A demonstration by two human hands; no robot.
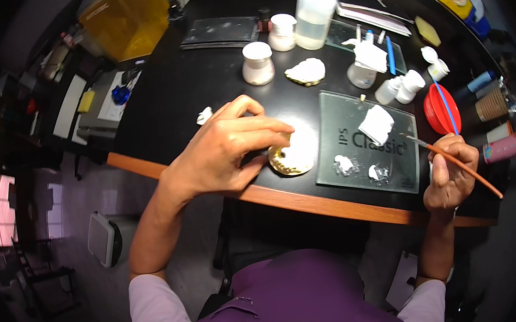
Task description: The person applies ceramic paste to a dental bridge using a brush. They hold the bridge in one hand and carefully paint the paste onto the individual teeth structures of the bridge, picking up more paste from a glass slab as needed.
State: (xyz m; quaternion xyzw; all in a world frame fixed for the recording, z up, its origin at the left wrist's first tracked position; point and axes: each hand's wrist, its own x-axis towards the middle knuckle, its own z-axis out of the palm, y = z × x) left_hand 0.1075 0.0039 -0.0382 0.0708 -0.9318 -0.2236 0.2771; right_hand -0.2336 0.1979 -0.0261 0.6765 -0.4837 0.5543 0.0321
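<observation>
My left hand (226, 142) curls over the left side of a rounded, pale object (300, 148), apparently a plaster dental cast, at the table's front edge. Its top is washed out by glare, and a gold-toned rim with small bumps shows in front. The fingertips rest on it, with the thumb low at its left side. In my right hand (449, 175) is a thin brush (464, 167) with an orange-brown handle, its bristles pointing left over a glass slab (352, 180). On the slab lie a folded white tissue (377, 125) and two white paste mounds (345, 164).
A red bowl (434, 110) with a blue stick stands right of the slab. Behind are white jars (257, 66), a clear squeeze bottle (315, 18), a second cast (306, 71) and small white bottles (411, 85). A wooden edge (311, 202) borders the black table.
</observation>
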